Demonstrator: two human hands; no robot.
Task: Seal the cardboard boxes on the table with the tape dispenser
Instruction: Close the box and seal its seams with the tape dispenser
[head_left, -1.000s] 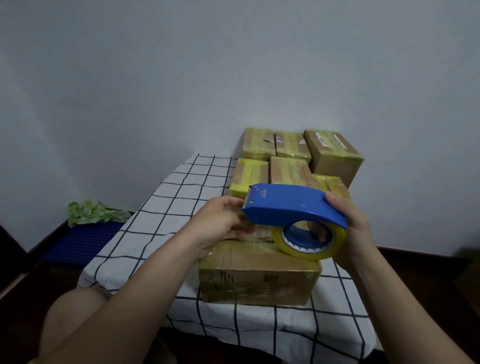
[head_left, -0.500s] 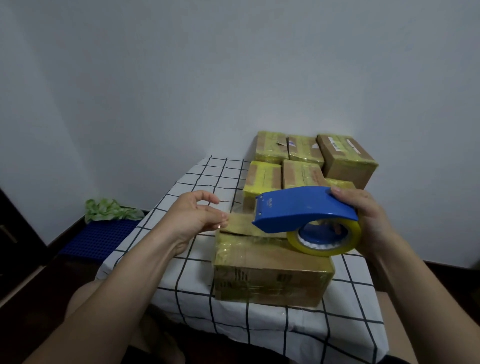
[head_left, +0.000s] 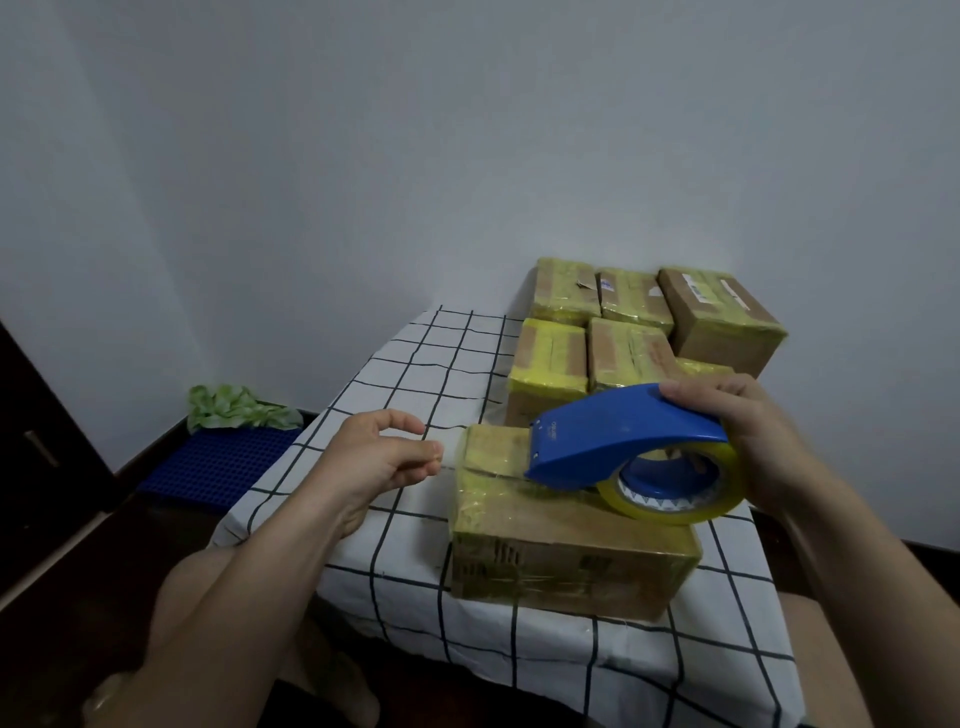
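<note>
A cardboard box (head_left: 566, 561) wrapped in yellowish tape lies near the front of the table (head_left: 415, 374). On its top rests a blue tape dispenser (head_left: 623, 431) with a yellow tape roll (head_left: 727, 501); my right hand (head_left: 753, 431) grips its rear from above. My left hand (head_left: 374, 457) hovers just left of the box's left edge. Its thumb and fingertips are pinched together, apparently on the thin tape end drawn out from the dispenser's front; the strip itself is barely visible.
Several taped boxes (head_left: 628, 353) are packed together at the table's far right against the wall. A checked cloth covers the table. On the floor to the left lie a blue mat (head_left: 218, 462) and a green cloth (head_left: 234, 408); a dark door (head_left: 31, 441) stands beyond.
My left hand has drawn away leftward from the dispenser's front to beyond the box's left edge. The dispenser has settled lower onto the box top.
</note>
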